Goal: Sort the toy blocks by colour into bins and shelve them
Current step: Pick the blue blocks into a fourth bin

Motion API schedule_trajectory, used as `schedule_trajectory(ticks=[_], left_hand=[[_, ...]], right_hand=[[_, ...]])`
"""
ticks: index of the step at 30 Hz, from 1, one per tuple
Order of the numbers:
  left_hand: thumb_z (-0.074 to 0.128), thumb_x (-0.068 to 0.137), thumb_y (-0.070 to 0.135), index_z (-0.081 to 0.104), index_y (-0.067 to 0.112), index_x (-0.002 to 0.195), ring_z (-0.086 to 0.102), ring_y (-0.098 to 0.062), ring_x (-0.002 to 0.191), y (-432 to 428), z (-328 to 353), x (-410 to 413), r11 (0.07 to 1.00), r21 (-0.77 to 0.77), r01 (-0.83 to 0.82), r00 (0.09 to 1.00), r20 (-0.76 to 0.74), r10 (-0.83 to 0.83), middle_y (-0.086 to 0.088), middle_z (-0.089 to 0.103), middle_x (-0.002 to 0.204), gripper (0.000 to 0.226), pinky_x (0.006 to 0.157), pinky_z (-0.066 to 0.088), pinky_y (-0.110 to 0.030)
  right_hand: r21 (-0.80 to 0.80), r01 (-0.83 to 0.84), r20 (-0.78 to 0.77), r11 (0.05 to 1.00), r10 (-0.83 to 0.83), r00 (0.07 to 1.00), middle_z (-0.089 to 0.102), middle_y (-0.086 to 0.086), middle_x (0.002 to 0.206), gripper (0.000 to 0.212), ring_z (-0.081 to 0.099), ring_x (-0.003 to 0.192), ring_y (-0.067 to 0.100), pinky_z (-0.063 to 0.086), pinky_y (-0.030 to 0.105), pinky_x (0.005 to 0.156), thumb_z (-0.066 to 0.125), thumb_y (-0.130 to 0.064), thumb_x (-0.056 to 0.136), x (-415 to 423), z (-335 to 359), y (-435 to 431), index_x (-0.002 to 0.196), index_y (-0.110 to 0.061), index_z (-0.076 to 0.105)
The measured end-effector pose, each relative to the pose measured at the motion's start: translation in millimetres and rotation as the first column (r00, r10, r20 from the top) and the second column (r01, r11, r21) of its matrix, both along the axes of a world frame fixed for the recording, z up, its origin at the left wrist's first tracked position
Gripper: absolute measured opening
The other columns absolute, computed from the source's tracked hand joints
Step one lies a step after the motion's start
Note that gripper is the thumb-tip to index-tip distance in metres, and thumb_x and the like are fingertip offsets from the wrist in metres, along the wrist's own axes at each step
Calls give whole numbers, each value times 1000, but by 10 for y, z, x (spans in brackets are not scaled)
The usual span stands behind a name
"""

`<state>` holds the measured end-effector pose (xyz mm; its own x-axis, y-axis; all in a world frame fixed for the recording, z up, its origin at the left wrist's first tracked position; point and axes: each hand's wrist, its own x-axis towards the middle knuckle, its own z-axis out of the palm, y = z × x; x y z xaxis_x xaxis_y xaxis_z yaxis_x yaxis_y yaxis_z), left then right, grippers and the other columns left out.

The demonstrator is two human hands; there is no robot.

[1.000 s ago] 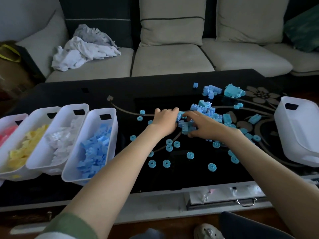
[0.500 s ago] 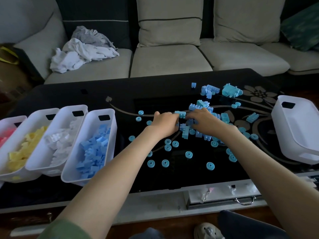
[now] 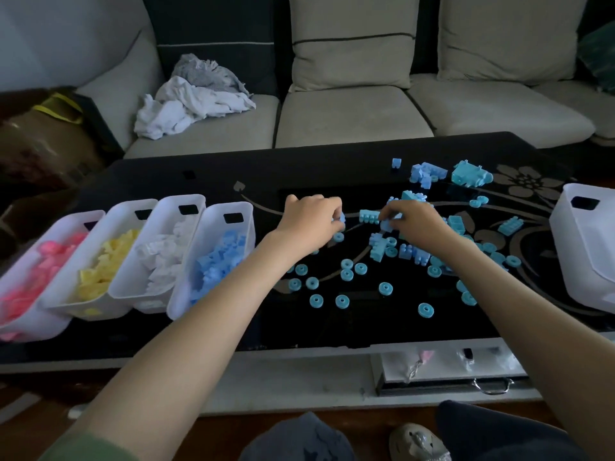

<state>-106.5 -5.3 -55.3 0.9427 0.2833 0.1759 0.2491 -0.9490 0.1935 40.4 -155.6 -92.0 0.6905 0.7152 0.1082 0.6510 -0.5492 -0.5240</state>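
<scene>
Presently, the sorting step is in hand, blue lot; left hand (image 3: 311, 221) curled, thumb and fingers pinching a small pale-blue plastic block (image 3: 341, 217) just over the black glass bench (image 3: 199, 181); right hand (image 3: 416, 224) curled likewise, fingertips closed on a second pale-blue studded block (image 3: 387, 225); long pale-blue studded brick (image 3: 368, 216) lying between the hands, whether the right fingertips touch it cannot be told.

Loose stock on the bench: heap of pale-blue studded blocks (image 3: 379, 251) under and beyond the right hand; flat pale-blue ring pieces (image 3: 346, 274) scattered nearer the person.

Receptacles: white plastic bin part-filled with blue blocks (image 3: 216, 216) just left of the left forearm; row of three like bins (image 3: 126, 207) beyond it, holding pink, yellow and white blocks; large white plastic tub (image 3: 585, 254) at the right end, contents unseen.

Judgement: other colours appear sorted, blue part done, shelving not begun; the next move calls for carrying both pinched blocks left and releasing them over the blue bin.
</scene>
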Motion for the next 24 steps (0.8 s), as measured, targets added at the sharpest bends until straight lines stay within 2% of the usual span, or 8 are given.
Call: schedule_trajectory(ticks=[4, 7, 10, 12, 15, 17, 20, 24], left_hand=[[53, 94, 35, 53, 23, 91, 49, -13, 84, 214, 173, -405, 997, -33, -64, 998, 18, 65, 8, 54, 91, 12, 84, 26, -32], [57, 92, 36, 55, 21, 88, 53, -15, 82, 399, 291, -744, 985, -74, -159, 986, 41, 162, 5, 59, 88, 15, 80, 31, -33], [61, 89, 32, 54, 22, 84, 51, -15, 73, 621, 342, -1113, 945, -138, -297, 952, 35, 304, 4, 57, 78, 14, 72, 35, -31], [64, 88, 30, 57, 22, 85, 56, -17, 79, 761, 315, -1330, 918, -149, -367, 930, -59, 362, 2, 60, 84, 11, 76, 40, -30], [64, 88, 27, 60, 19, 90, 56, -16, 85, 828, 187, -1531, 907, -179, -380, 910, -249, 332, 0, 63, 91, 9, 79, 40, -28], [61, 90, 23, 62, 13, 95, 55, -16, 83, 811, 146, -1583, 916, -158, -369, 910, -262, 321, -3, 60, 87, 11, 75, 39, -26], [59, 91, 17, 58, 8, 104, 59, -20, 94, 775, 107, -1623, 913, -203, -353, 929, -194, 316, -6, 59, 95, 15, 78, 40, -24], [72, 82, 21, 50, 10, 120, 59, -20, 99, 737, -27, -1653, 898, -267, -351, 935, -146, 322, 0, 56, 106, 45, 87, 46, -31]], right_hand=[[97, 33, -76, 995, -26, 997, 65, 3, 105, 17, 55, 71, 3, 41, 13, 55, 54, -6, 92, -128, 126, 69, 101, -16, 65], [234, -11, -135, 972, 44, 990, 66, 0, 99, 13, 61, 81, 12, 52, 22, 59, 58, -12, 91, -427, 321, 307, 99, -20, 65], [314, -156, -169, 937, 217, 962, 66, -3, 97, 14, 62, 88, 11, 54, 23, 61, 60, -14, 89, -946, 503, 661, 101, -20, 66], [342, -269, -179, 900, 343, 922, 65, -5, 93, 15, 61, 85, 10, 53, 20, 61, 61, -13, 87, -1330, 580, 880, 100, -18, 66], [292, -454, -142, 842, 507, 850, 62, -11, 87, 14, 57, 79, 8, 44, 10, 66, 63, -12, 84, -1789, 570, 1124, 96, -17, 67], [213, -526, -153, 824, 560, 814, 57, -11, 87, 17, 52, 78, 6, 40, 5, 63, 64, -13, 84, -1961, 500, 1220, 101, -14, 63], [65, -590, -132, 805, 593, 794, 52, -2, 104, 36, 49, 89, 13, 39, 17, 69, 63, -12, 84, -2049, 364, 1283, 116, -12, 48], [-13, -591, -111, 807, 586, 803, 43, 4, 131, 54, 52, 102, 20, 48, 32, 82, 67, -14, 83, -2023, 299, 1291, 128, -12, 37]])
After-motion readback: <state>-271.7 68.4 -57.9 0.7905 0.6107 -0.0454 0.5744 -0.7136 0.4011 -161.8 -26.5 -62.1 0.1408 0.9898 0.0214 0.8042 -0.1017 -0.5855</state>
